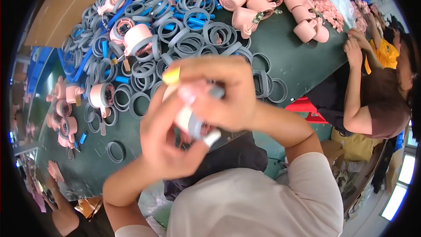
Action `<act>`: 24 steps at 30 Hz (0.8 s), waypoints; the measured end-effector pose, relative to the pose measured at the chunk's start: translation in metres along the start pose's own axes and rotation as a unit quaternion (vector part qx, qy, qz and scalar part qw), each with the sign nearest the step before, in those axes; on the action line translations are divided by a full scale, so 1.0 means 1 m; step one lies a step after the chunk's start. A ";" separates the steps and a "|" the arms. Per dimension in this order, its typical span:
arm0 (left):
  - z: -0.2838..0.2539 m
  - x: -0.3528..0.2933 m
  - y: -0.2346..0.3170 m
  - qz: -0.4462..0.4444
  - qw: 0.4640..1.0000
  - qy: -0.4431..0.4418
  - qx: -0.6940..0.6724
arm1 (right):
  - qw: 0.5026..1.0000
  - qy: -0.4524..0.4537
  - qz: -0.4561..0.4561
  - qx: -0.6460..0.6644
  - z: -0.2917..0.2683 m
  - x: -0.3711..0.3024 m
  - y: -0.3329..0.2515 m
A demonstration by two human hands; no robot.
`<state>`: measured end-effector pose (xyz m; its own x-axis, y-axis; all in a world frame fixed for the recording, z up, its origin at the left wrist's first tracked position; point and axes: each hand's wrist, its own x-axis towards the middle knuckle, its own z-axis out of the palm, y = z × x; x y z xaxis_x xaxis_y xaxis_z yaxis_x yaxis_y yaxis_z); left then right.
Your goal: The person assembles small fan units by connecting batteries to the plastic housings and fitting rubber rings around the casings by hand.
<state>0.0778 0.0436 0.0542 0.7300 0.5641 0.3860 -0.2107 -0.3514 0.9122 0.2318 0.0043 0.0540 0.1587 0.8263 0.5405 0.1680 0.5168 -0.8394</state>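
Both my hands are raised over the near edge of the table, wrapped round a pale pink fan housing (184, 120) with a grey ring at its rim. My left hand (164, 145) cups it from below and the left, a white cover on its thumb tip. From the right and above, my right hand (228, 92) closes on it, with a yellow cover on one fingertip. Motion blurs the hands, and fingers hide most of the housing. Just beyond them lies a heap of loose grey rings (188, 44).
Pink housings (258, 0) are piled at the far side, others (66, 123) at the left. Blue cylinders (195, 22) lie among the rings. Small pink parts (324, 11) are heaped far right. A cardboard box (61, 11) stands far left. Co-workers' arms (357, 61) show right and lower left.
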 end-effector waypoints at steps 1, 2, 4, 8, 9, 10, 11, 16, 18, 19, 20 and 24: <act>-0.007 0.010 -0.005 -0.015 1.000 -0.024 0.009 | 0.999 -0.005 0.030 -0.044 -0.010 0.005 -0.001; -0.023 0.032 -0.009 0.047 0.989 -0.079 0.117 | 0.993 -0.013 0.110 -0.029 -0.023 0.009 0.000; -0.049 0.061 -0.004 0.049 0.960 -0.027 0.275 | 0.941 0.156 0.055 -0.297 -0.081 0.010 0.004; -0.130 0.089 -0.040 0.078 0.836 0.054 0.541 | 0.691 0.181 -0.027 -0.700 -0.214 -0.028 0.044; -0.132 0.084 -0.039 0.093 0.786 0.089 0.605 | 0.692 0.183 -0.031 -0.698 -0.230 -0.033 0.051; -0.112 0.080 -0.037 0.102 0.815 0.084 0.565 | 0.686 0.122 -0.008 -0.717 -0.251 -0.043 0.060; -0.091 0.070 -0.022 0.117 0.833 0.058 0.538 | 0.684 0.059 0.017 -0.727 -0.262 -0.050 0.065; -0.051 -0.021 0.008 0.097 0.896 0.018 0.433 | 0.782 0.219 -0.002 -0.584 -0.252 -0.037 0.049; -0.040 -0.050 0.006 0.114 0.912 0.049 0.392 | 0.896 0.279 -0.012 -0.345 -0.195 -0.027 0.023; -0.034 -0.052 0.009 0.131 0.883 0.031 0.449 | 0.939 0.286 0.003 -0.192 -0.136 -0.021 0.000; -0.027 -0.050 0.004 0.170 0.877 0.060 0.445 | 0.962 0.211 0.026 -0.171 -0.095 -0.027 -0.008; -0.013 -0.065 -0.019 -0.005 0.996 0.070 -0.049 | 0.963 -0.082 0.157 0.203 0.017 -0.035 -0.025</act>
<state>0.0259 0.0227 0.0133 0.6356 0.6684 0.3864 -0.2717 -0.2747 0.9223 0.2057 -0.0340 0.0552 -0.0221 0.9630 0.2685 -0.2634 0.2535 -0.9308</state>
